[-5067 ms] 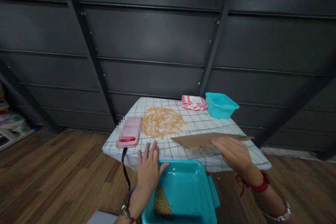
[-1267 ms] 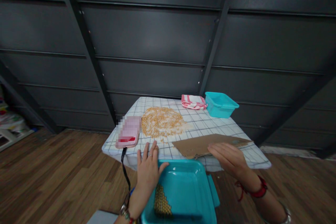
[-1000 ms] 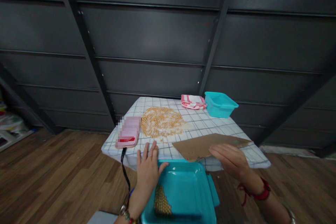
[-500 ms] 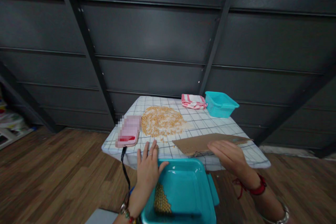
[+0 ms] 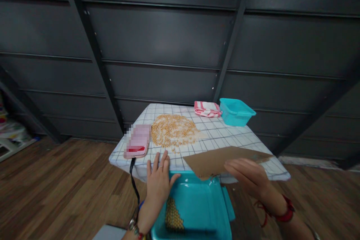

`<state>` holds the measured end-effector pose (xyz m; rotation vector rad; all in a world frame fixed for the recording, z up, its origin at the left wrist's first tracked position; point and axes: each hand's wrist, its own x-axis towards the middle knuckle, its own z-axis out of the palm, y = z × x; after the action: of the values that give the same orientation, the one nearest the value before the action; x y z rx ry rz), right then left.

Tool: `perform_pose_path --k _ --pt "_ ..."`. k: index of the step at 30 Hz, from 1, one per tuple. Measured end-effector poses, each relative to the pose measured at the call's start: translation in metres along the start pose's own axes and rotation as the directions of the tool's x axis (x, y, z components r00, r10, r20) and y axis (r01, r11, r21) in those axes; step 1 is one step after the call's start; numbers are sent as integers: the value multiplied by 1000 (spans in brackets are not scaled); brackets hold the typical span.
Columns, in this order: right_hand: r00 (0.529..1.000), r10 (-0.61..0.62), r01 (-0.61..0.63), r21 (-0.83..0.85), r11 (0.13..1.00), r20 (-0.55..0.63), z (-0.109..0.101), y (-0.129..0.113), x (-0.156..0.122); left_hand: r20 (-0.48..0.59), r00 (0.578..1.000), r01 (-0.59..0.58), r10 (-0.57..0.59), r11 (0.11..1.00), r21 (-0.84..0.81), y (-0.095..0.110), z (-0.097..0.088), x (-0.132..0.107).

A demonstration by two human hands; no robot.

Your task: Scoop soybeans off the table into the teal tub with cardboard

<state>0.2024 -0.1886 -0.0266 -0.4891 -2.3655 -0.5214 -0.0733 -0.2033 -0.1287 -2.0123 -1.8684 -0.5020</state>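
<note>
My right hand [image 5: 247,175] grips a flat brown piece of cardboard [image 5: 213,161] by its right part, fingers pressed together. The cardboard lies over the table's front edge, its near left corner above the rim of a teal basin [image 5: 199,206]. My left hand [image 5: 158,178] lies with fingers spread at the table edge, its thumb along the basin's upper left rim. A heap of small round yellow grains [image 5: 173,127], mixed with whitish powder, is spread on the table. Inside the basin, more grains [image 5: 174,215] sit in the lower left.
The table has a white checked cloth [image 5: 225,138]. A pink phone-like object [image 5: 139,140], partly pixelated, lies at its left with a black strap [image 5: 134,180]. At the back right are a folded red-and-white towel [image 5: 207,109] and a turquoise container [image 5: 237,112]. Behind stands a dark panelled wall [image 5: 163,33].
My right hand has drawn the cardboard towards me, so its near corner now overlaps the basin's far rim. My left hand has stayed in place.
</note>
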Motion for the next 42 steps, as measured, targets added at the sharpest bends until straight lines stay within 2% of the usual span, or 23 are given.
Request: perform_pose_path --k 9,13,16,20,23,25,29,39,42 --pt "996 -79 76 -77 994 -30 -20 -16 -15 -5 1000 -10 11 999 37 1 -3 0" --pt "994 -109 106 -92 990 -27 -23 -16 -20 0 1000 -3 3 1000 19 1 -3 0" --pt "995 -81 76 -72 994 -65 -24 -11 -18 -7 1000 -9 9 1000 9 0 -1 -1" --pt "998 2 -3 -10 1000 -66 -13 4 -1 -17 1000 -2 2 1000 7 0 1 -1" --pt "984 -58 40 -106 994 -169 5 17 16 -17 1000 -5 6 1000 8 0 1 0" --pt "975 -105 82 -122 989 -195 17 21 24 -15 1000 -5 5 1000 9 0 0 0" --pt "983 -105 89 -110 990 -153 32 20 27 -11 1000 0 0 1000 8 -1 2 -1" --pt "990 -115 109 -74 991 -83 17 13 20 -38 999 -2 2 1000 5 -1 5 -1" --pt "991 -117 110 -109 988 -59 17 14 19 -47 999 7 -7 1000 -8 -1 4 -1"
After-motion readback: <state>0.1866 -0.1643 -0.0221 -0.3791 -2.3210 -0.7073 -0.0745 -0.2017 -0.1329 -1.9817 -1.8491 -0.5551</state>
